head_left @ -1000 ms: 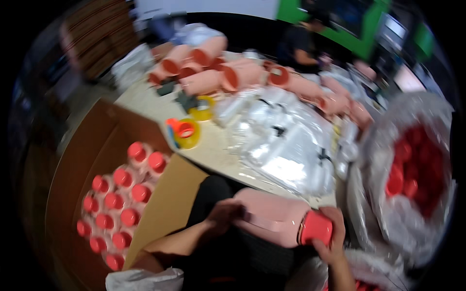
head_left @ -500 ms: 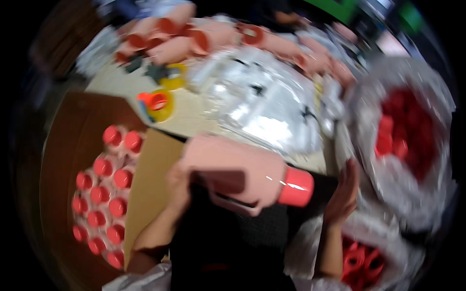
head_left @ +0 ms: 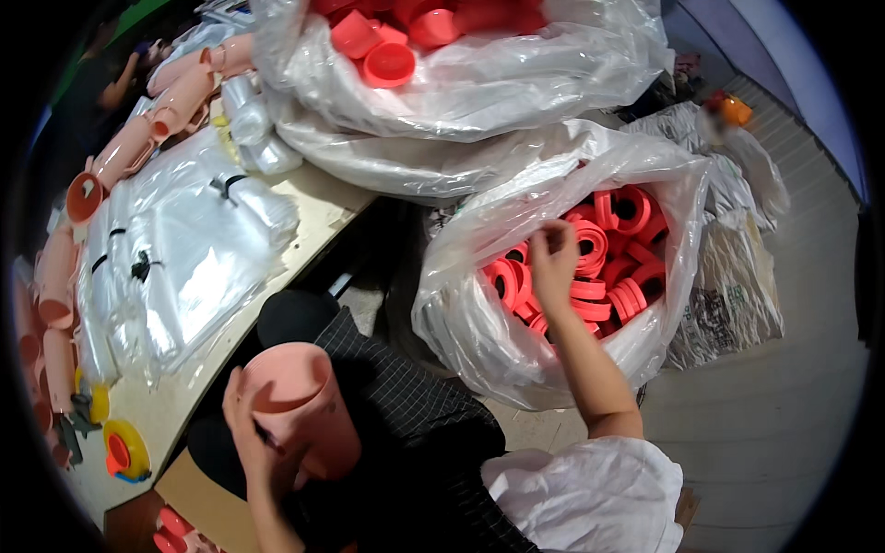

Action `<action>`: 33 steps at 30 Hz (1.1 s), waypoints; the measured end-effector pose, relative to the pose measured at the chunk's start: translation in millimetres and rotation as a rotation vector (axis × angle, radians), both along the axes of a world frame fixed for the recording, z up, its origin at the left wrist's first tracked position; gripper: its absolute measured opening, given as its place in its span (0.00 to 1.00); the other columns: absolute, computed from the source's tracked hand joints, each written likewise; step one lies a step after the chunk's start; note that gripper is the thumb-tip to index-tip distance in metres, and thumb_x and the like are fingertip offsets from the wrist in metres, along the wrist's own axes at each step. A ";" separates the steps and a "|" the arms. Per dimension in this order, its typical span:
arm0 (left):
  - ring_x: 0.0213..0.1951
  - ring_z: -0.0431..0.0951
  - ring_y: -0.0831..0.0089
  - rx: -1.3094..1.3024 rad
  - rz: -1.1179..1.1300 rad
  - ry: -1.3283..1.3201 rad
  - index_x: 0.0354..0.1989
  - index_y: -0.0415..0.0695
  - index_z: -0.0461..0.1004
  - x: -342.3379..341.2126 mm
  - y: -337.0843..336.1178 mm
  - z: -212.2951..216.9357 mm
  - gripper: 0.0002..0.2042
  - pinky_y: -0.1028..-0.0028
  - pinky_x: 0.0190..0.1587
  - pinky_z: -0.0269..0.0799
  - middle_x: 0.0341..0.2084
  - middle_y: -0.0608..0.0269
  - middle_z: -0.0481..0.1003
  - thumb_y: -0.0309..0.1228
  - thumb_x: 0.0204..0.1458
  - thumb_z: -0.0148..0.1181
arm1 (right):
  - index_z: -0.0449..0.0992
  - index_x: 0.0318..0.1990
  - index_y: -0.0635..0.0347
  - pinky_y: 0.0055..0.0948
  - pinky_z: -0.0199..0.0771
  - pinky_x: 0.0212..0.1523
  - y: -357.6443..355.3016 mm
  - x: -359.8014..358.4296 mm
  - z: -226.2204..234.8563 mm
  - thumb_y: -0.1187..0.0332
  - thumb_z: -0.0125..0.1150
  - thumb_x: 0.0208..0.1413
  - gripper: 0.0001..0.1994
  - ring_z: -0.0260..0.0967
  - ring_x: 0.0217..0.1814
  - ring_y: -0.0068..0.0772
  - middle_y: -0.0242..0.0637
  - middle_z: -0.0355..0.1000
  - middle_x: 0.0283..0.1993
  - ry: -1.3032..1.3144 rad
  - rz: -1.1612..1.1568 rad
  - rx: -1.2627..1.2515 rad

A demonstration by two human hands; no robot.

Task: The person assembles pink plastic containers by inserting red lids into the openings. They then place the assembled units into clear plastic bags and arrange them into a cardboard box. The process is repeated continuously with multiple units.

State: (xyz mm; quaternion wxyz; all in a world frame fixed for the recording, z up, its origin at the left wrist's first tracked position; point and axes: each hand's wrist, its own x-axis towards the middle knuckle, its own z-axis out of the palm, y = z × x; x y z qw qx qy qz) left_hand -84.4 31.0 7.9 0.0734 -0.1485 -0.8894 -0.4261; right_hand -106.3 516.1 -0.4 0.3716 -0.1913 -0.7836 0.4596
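My left hand (head_left: 247,426) is wrapped around the side of a pink plastic jug (head_left: 318,415), held above my lap. The jug's wide open end tilts up toward me; its other end is hidden below. Over a clear plastic bag (head_left: 461,304) of red ring-shaped parts (head_left: 590,290), my right hand (head_left: 555,263) reaches in with bent fingers. A gap shows between thumb and fingers, and nothing visible sits in it. The fingertips are just above or touching the rings; I cannot tell which.
A larger plastic bag of red caps (head_left: 389,64) stands beyond. The table (head_left: 318,198) at left carries flat clear bags (head_left: 194,240), pink jug bodies (head_left: 120,152) and a yellow tape roll (head_left: 127,450). A cardboard box (head_left: 198,498) with red-capped jugs is at lower left. Another person works at upper left.
The view has swung right. My left hand has lowered the jug and turned its open end up; its red cap no longer shows. My right hand has moved over the bag of rings.
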 end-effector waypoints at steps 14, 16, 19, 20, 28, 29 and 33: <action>0.27 0.71 0.83 0.377 0.263 -0.445 0.46 0.38 0.71 56.2 -42.9 -39.5 0.11 0.81 0.29 0.68 0.47 0.58 0.79 0.32 0.68 0.45 | 0.67 0.63 0.68 0.43 0.71 0.56 198.5 53.7 -91.2 0.64 0.66 0.55 0.30 0.73 0.53 0.46 0.55 0.74 0.56 -0.261 -0.374 0.099; 0.25 0.70 0.84 0.524 0.230 -0.494 0.41 0.39 0.70 55.4 -42.0 -45.2 0.10 0.81 0.27 0.67 0.49 0.58 0.79 0.33 0.68 0.47 | 0.60 0.68 0.65 0.46 0.71 0.57 199.3 38.5 -106.2 0.61 0.70 0.53 0.38 0.71 0.57 0.50 0.59 0.68 0.61 -0.369 -0.413 0.351; 0.26 0.66 0.87 0.552 0.246 -0.422 0.42 0.39 0.71 58.1 -30.0 -34.8 0.10 0.84 0.26 0.61 0.44 0.59 0.77 0.32 0.68 0.44 | 0.52 0.72 0.59 0.49 0.72 0.57 150.0 2.0 -102.7 0.56 0.76 0.49 0.48 0.69 0.60 0.58 0.64 0.59 0.66 -0.610 -0.580 0.506; 0.28 0.67 0.86 0.571 0.267 -0.483 0.42 0.39 0.71 55.3 -24.3 -28.5 0.10 0.84 0.26 0.63 0.49 0.56 0.76 0.30 0.68 0.44 | 0.49 0.73 0.57 0.50 0.72 0.56 130.3 -8.2 -90.8 0.54 0.77 0.47 0.51 0.68 0.61 0.61 0.66 0.56 0.67 -0.700 -0.668 0.525; 0.46 0.81 0.63 0.540 0.209 -0.442 0.58 0.36 0.72 57.2 -34.2 -32.3 0.16 0.69 0.51 0.75 0.48 0.48 0.79 0.29 0.64 0.52 | 0.54 0.70 0.72 0.48 0.79 0.47 256.1 47.0 -132.8 0.53 0.76 0.48 0.49 0.77 0.49 0.51 0.56 0.74 0.54 -0.339 -0.902 0.502; 0.46 0.81 0.65 0.471 0.194 -0.508 0.58 0.34 0.71 50.2 -32.5 -19.2 0.17 0.69 0.51 0.74 0.47 0.48 0.79 0.29 0.64 0.52 | 0.59 0.65 0.77 0.45 0.78 0.50 252.6 64.9 -122.0 0.54 0.73 0.52 0.42 0.76 0.53 0.49 0.54 0.73 0.56 -0.275 -0.730 0.048; 0.47 0.80 0.68 0.571 0.203 -0.462 0.59 0.34 0.70 62.0 -36.2 -27.8 0.18 0.70 0.51 0.74 0.47 0.50 0.79 0.30 0.64 0.52 | 0.71 0.57 0.73 0.41 0.79 0.52 117.6 53.1 -14.2 0.56 0.48 0.67 0.25 0.75 0.53 0.43 0.47 0.73 0.56 0.093 -0.424 -0.430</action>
